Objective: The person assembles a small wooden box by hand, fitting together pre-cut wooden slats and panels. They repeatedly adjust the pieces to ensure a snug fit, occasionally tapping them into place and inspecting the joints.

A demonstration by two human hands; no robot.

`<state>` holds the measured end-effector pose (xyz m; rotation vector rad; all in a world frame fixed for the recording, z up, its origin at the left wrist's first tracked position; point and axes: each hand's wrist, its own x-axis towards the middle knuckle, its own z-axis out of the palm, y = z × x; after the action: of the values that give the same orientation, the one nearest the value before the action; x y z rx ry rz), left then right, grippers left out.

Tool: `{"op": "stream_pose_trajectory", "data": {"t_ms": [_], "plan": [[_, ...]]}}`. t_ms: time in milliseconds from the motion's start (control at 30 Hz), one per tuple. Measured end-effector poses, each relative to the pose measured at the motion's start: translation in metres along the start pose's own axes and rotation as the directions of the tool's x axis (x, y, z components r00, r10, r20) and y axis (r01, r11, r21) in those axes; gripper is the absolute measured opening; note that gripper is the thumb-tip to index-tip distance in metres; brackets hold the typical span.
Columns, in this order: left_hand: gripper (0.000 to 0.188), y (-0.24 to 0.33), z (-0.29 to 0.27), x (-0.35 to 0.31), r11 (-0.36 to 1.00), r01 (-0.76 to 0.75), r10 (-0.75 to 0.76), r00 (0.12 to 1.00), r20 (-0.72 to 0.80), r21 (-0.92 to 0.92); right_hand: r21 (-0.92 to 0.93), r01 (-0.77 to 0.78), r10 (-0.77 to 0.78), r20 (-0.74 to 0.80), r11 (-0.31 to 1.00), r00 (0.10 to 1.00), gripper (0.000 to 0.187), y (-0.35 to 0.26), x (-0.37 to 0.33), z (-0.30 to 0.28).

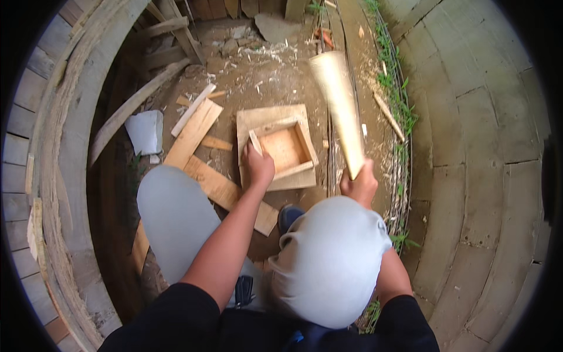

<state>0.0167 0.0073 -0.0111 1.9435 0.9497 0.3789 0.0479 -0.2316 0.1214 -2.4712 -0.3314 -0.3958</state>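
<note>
My right knee [328, 258] covers most of my right forearm and whatever ground lies below the wooden frame [277, 146], so only the fist of my right hand [359, 185] shows above it. The lower end of the wooden club [339, 105] disappears inside that fist; its far end is blurred, and I cannot make out whether it is a mallet, a bat or a plain billet. My fingers there are wrapped tight around its narrow end, with the club rising up and away to the right of the frame, well apart from it.

The frame itself is a shallow square box of pale boards lying flat on the dirt [258, 82], straight ahead of my knees. My left hand [258, 167] rests on its near left corner, fingers curled together over the edge; what the fingertips pinch is hidden under the hand, though a thin wood strip [255, 142] stands just above my knuckles along the frame's left inner wall.

Left of the frame lie loose planks [196, 132], one running under my wrist. Farther left sits a grey stone slab [145, 132]. Right of the frame, past the club, a grassy strip [399, 105] edges the concrete paving [469, 146].
</note>
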Motion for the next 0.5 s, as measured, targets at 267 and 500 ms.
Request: {"op": "stream_pose_trajectory", "data": {"t_ms": [267, 500], "plan": [[0.061, -0.01, -0.002, -0.009, 0.999, 0.031, -0.029, 0.998, 0.061, -0.031, 0.003, 0.018, -0.018, -0.02, 1.0, 1.0, 0.027, -0.015, 0.012, -0.013], [0.063, -0.004, -0.001, -0.006, 1.0, 0.005, -0.007, 0.997, 0.083, 0.025, -0.132, 0.034, -0.019, 0.108, 0.991, 0.994, 0.027, 0.023, 0.009, -0.009]]}}
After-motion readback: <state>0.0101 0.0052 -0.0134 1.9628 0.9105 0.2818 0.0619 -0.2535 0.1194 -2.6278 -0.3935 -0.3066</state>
